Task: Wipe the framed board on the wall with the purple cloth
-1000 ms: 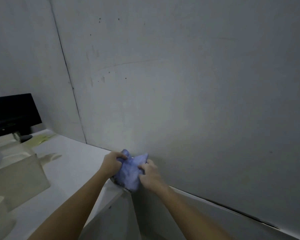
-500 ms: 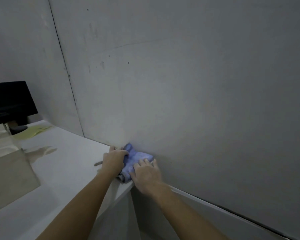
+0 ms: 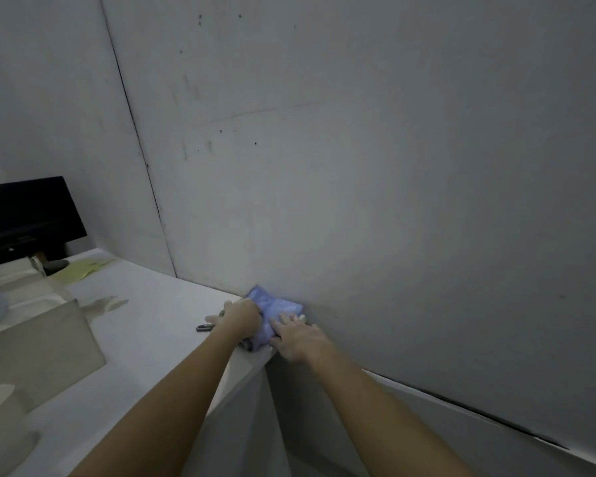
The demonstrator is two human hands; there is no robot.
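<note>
- The crumpled purple cloth [image 3: 275, 311] lies at the white counter's [image 3: 145, 325] corner, against the large grey framed board [image 3: 375, 173] on the wall.
- The left hand [image 3: 241, 318] clutches the cloth's left side.
- The right hand [image 3: 298, 335] presses flat on it, fingers spread.
- A small dark object [image 3: 205, 327] lies just beside the left hand.

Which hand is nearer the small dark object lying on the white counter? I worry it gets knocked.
Left. The left hand lies right beside the small dark object; the right hand sits farther right, across the purple cloth.
</note>
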